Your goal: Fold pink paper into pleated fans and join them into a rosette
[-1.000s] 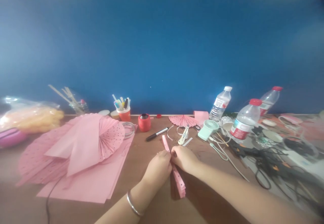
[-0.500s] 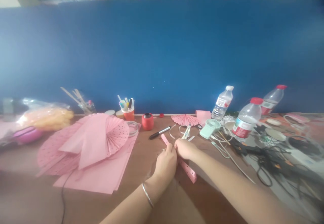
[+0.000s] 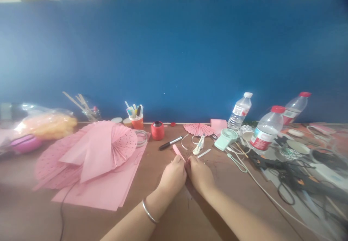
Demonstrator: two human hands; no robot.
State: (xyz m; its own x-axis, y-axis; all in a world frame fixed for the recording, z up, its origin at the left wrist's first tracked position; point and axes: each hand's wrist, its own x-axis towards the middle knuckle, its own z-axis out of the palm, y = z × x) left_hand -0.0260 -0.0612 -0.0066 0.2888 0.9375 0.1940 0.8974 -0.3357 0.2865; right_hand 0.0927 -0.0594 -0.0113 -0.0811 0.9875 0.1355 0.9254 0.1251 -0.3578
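Observation:
My left hand (image 3: 173,175) and my right hand (image 3: 200,174) meet over the brown table, fingers curled together around a folded strip of pink paper (image 3: 178,151). Only its far end sticks out past my left fingers; the rest is hidden by my hands. Just beyond them lie a white utility knife (image 3: 199,145) and a thin white strip (image 3: 204,153). A black marker (image 3: 170,143) rests beyond my left hand. A small pleated pink paper fan (image 3: 199,129) with punched holes is spread near the wall.
Left, large pleated pink fans (image 3: 123,139) lie on pink sheets (image 3: 108,197). A red cup of pens (image 3: 137,122) and a red round object (image 3: 157,131) stand at the back. Right are a mint handheld fan (image 3: 226,139), plastic bottles (image 3: 265,134) and tangled cables (image 3: 288,175).
My right hand has turned and drawn back beside my left. The near end of the folded pink strip, visible before, is now hidden behind my hands, and the utility knife shows more fully.

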